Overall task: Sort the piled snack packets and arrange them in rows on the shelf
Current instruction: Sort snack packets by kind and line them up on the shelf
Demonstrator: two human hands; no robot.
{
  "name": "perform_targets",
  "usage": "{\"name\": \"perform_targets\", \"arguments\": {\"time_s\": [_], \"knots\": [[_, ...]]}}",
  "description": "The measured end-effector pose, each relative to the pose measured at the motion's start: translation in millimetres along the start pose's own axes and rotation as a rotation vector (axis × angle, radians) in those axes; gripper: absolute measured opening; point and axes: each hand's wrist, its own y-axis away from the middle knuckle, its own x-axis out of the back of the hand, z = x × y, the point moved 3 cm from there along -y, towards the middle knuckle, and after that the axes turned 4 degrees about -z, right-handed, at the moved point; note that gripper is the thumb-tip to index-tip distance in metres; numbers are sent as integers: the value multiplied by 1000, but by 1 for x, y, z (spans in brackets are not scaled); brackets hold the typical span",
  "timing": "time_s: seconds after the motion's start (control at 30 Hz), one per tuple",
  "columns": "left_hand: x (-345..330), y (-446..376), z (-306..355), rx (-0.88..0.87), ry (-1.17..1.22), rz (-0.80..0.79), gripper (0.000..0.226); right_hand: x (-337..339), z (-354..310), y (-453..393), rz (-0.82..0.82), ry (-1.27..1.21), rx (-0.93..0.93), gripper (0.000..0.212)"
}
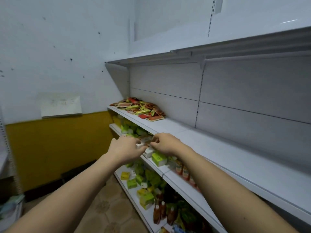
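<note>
We're at the sorting step. Both hands meet just off the front edge of the shelf point(218, 148): left hand point(124, 147) and right hand point(165, 143) each pinch a few small packets point(146, 140) between curled fingers (blurred, so we can't tell the count or flavour). The pile of snack packets point(139, 109) sits at the far left end of that same shelf, well apart from our hands, and no rows are laid yet. Next move, as we judge it: square up the held packets, then set them flat on the bare shelf as the first row.
</note>
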Motion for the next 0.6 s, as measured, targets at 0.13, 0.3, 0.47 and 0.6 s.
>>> {"name": "perform_targets", "arguments": {"time_s": [0.13,0.3,0.47,0.6], "knots": [[4,-50,-37,-17,18,-11,53,-1,-11,-61,-7,-27,-15,33],[-1,-128,-66,-49,103,10,48,-10,2,-130,-19,-60,-33,31],[-26,-218,-91,-68,99,-5,46,-27,30,-209,5,-72,-59,31],[-57,-307,-114,-63,72,-50,43,-41,54,-301,57,-107,-62,29]]}}
